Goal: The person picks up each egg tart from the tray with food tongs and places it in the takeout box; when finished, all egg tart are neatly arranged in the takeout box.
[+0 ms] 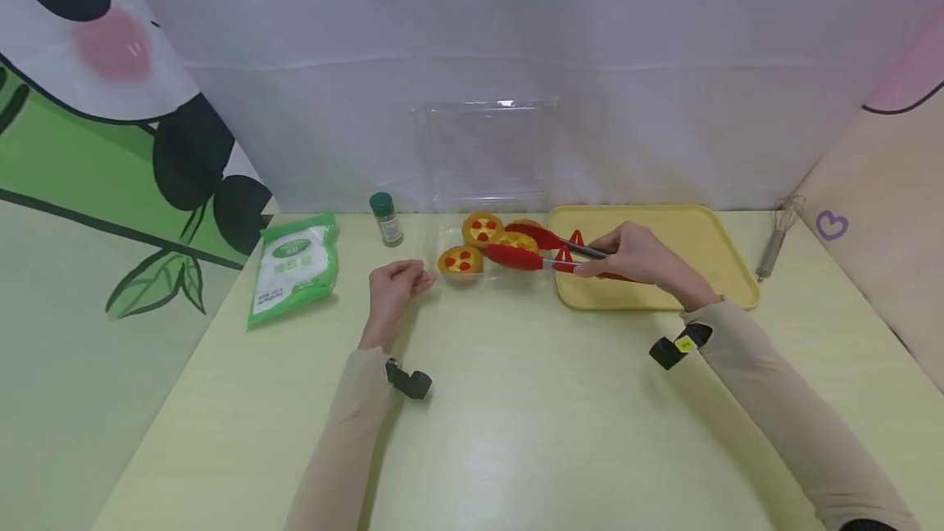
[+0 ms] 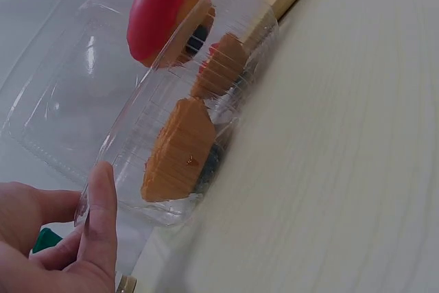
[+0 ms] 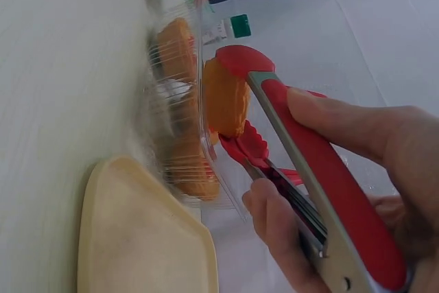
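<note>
My left hand (image 1: 396,293) pinches the near left rim of a clear plastic box (image 2: 113,142) between thumb and finger. The box's hinged lid (image 1: 487,154) stands up at the back. In my right hand (image 1: 634,256) are red and steel tongs (image 1: 516,257), gripped by the handles. Between the red tong heads is a round golden tart (image 3: 226,97), raised at the box's rim in the right wrist view. Other tarts lie in the box, including one with red bits (image 1: 460,259) at the front left and another (image 1: 483,228) behind it.
A yellow tray (image 1: 664,220) lies right of the box, partly under my right hand. A whisk (image 1: 778,240) lies at the far right. Left of the box are a green-capped jar (image 1: 387,220) and a green and white bag (image 1: 295,269). A white cloth wall (image 1: 664,105) closes the back.
</note>
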A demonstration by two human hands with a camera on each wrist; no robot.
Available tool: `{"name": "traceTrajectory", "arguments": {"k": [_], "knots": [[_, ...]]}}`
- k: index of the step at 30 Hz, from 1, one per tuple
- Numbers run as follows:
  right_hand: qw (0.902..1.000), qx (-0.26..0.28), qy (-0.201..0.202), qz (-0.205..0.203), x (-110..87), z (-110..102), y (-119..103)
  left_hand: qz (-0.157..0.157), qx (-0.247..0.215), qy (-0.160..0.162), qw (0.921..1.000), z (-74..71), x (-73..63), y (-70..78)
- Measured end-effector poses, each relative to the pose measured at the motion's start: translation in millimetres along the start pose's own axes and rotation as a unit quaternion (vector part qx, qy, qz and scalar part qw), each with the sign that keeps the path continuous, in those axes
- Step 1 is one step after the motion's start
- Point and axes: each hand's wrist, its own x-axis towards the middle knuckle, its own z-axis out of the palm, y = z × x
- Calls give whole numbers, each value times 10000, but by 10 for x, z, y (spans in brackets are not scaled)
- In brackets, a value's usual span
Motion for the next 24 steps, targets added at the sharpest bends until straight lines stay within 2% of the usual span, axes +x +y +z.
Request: {"name": "traceTrajectory", "arguments": {"k": [7,16,24], "knots": [[9991,-295,-262,-126,118,-24,-95,0,-46,-32,10000,33,3,2],[9979,-504,-328,-226,194,-29,-169,-7,-66,-33,10000,42,23,14],[9970,-669,-305,-255,186,4,-175,-4,-87,-19,10000,26,-13,13]]}}
